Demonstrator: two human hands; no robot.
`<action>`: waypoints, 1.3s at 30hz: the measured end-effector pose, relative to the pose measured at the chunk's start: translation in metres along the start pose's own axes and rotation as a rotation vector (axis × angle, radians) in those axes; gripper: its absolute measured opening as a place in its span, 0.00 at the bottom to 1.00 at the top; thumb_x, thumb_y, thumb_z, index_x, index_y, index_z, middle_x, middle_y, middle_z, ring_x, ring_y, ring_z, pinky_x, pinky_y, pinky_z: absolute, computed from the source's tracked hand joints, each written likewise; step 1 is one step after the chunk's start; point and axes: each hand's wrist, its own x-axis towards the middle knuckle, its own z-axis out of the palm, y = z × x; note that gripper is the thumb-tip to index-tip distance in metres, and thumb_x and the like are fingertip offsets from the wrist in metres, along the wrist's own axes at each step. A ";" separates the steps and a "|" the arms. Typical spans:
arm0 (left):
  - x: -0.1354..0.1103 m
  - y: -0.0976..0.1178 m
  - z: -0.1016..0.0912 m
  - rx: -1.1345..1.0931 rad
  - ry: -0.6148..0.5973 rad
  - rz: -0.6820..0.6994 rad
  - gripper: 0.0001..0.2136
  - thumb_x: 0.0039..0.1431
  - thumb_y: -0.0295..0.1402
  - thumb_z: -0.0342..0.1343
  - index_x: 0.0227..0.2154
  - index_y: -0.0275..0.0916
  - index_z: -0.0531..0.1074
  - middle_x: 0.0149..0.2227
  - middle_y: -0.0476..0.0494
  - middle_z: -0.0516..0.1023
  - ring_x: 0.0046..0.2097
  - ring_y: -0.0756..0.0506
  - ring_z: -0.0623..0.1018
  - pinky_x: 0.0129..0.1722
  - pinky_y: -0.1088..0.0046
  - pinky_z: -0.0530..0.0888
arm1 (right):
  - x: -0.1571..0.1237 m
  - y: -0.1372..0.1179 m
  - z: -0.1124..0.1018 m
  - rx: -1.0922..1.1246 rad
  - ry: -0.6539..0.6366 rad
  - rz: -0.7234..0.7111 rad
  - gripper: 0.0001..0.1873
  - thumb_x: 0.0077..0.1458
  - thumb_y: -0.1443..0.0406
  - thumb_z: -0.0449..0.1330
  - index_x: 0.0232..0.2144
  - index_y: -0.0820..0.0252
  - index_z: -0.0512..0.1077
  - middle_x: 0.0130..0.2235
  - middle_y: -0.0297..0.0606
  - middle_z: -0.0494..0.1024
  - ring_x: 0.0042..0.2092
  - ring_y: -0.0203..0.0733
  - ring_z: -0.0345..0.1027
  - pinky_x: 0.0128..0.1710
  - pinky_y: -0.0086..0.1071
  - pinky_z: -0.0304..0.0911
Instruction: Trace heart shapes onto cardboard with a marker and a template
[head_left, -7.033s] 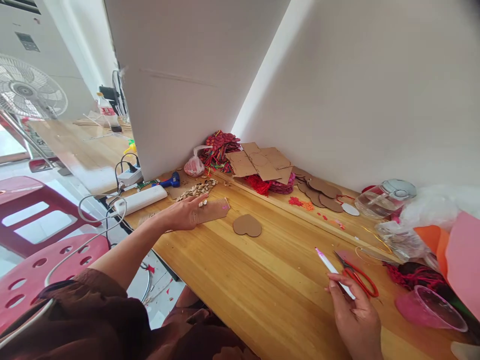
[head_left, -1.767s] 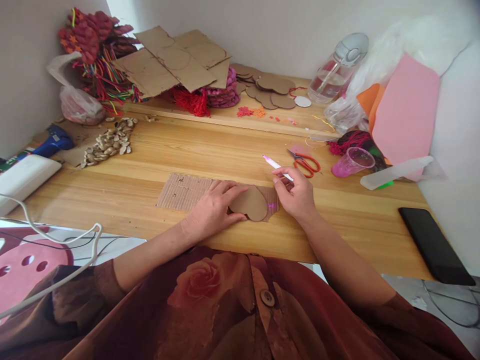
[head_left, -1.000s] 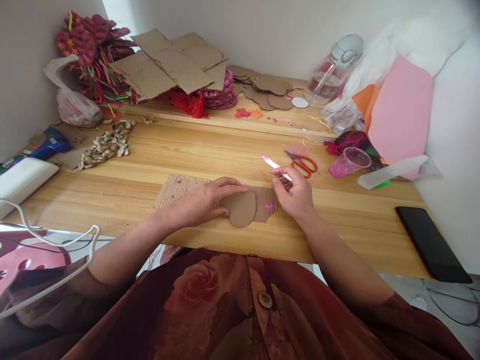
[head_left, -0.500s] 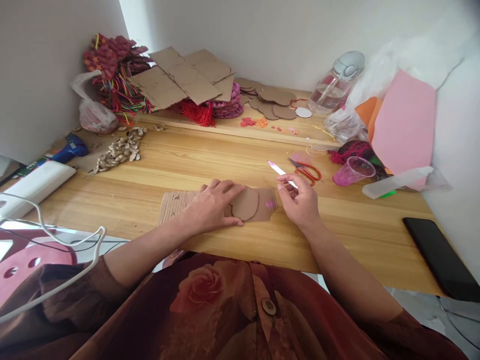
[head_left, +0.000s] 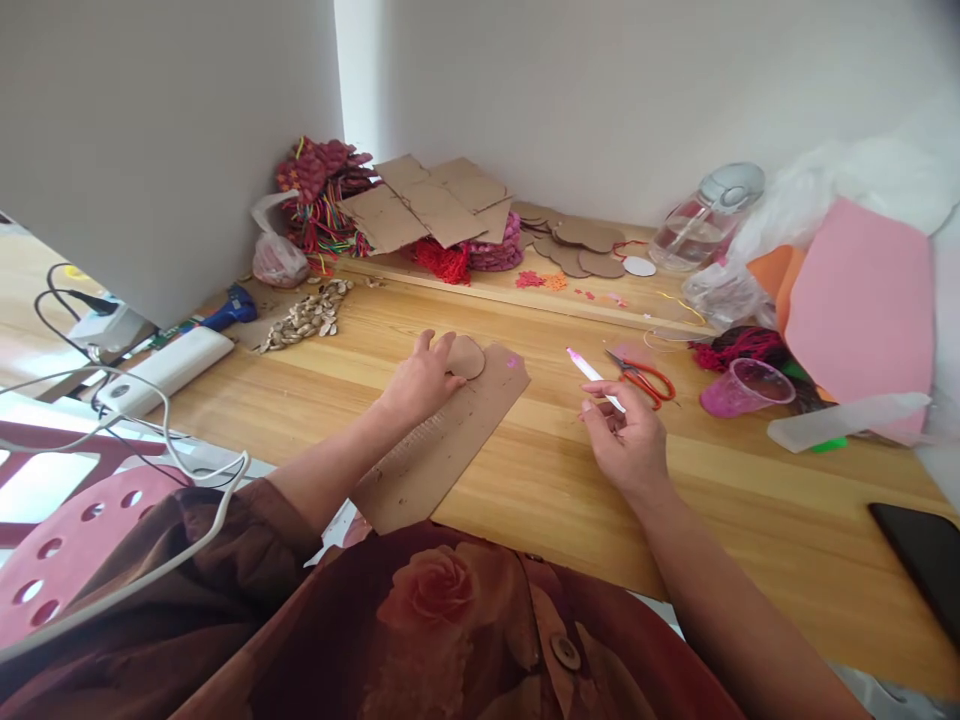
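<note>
My left hand (head_left: pixel 421 380) has its thumb and fingers bent round a small rounded cardboard cutout (head_left: pixel 468 358), partly hiding it. Beneath the cutout, a longer cardboard piece (head_left: pixel 442 455) lies slanted on the table, its near end at the front edge. A purple-pink mark shows near that piece's far corner. To the right, my right hand (head_left: pixel 626 432) pinches a white marker (head_left: pixel 595 379) with a pink tip, held apart from the cardboard and pointing up and away. Just beyond this hand lie red-handled scissors (head_left: pixel 646 380).
On a raised ledge at the back sit cardboard squares (head_left: pixel 431 205), rounded cutouts (head_left: pixel 585 235) and a water bottle (head_left: pixel 705 220). Shells (head_left: pixel 307 315) and a white power strip (head_left: pixel 169 370) lie left. A pink cup (head_left: pixel 742 388) and a phone (head_left: pixel 919 555) are on the right.
The long cardboard has turned from crosswise to slanted, and my left hand has moved with the cutout toward its far end. The marker stays in my right hand. The view has shifted left.
</note>
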 end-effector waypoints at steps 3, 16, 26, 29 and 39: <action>-0.005 -0.012 0.000 -0.048 0.013 0.187 0.27 0.65 0.31 0.61 0.66 0.43 0.66 0.69 0.32 0.64 0.62 0.33 0.76 0.62 0.53 0.75 | 0.000 0.000 0.000 -0.015 -0.010 -0.010 0.10 0.61 0.61 0.62 0.45 0.55 0.76 0.42 0.39 0.77 0.30 0.37 0.72 0.26 0.33 0.68; -0.070 0.000 0.007 0.201 -0.118 0.357 0.28 0.70 0.54 0.50 0.69 0.54 0.64 0.74 0.35 0.57 0.70 0.26 0.62 0.57 0.37 0.72 | -0.001 -0.003 0.002 -0.038 -0.018 -0.048 0.10 0.61 0.61 0.62 0.44 0.55 0.77 0.42 0.40 0.79 0.31 0.38 0.72 0.25 0.32 0.66; -0.052 0.050 0.028 -0.230 -0.086 0.272 0.35 0.64 0.39 0.64 0.69 0.29 0.61 0.72 0.18 0.56 0.73 0.29 0.61 0.69 0.50 0.67 | 0.004 0.000 -0.008 -0.079 0.118 -0.066 0.11 0.61 0.59 0.62 0.45 0.56 0.76 0.45 0.43 0.79 0.34 0.40 0.73 0.26 0.33 0.67; -0.059 0.039 0.029 -0.389 -0.065 0.389 0.32 0.63 0.37 0.64 0.68 0.38 0.63 0.70 0.27 0.64 0.68 0.37 0.71 0.61 0.58 0.78 | -0.004 -0.011 -0.009 -0.124 0.098 -0.121 0.11 0.63 0.60 0.61 0.47 0.55 0.75 0.45 0.43 0.79 0.37 0.43 0.74 0.29 0.36 0.69; -0.001 -0.104 -0.023 -0.129 0.025 0.168 0.52 0.45 0.44 0.74 0.70 0.32 0.57 0.63 0.25 0.73 0.65 0.27 0.71 0.63 0.42 0.69 | -0.044 -0.022 0.006 -0.357 -0.188 -0.223 0.35 0.59 0.52 0.67 0.63 0.52 0.62 0.59 0.51 0.72 0.61 0.61 0.67 0.60 0.62 0.65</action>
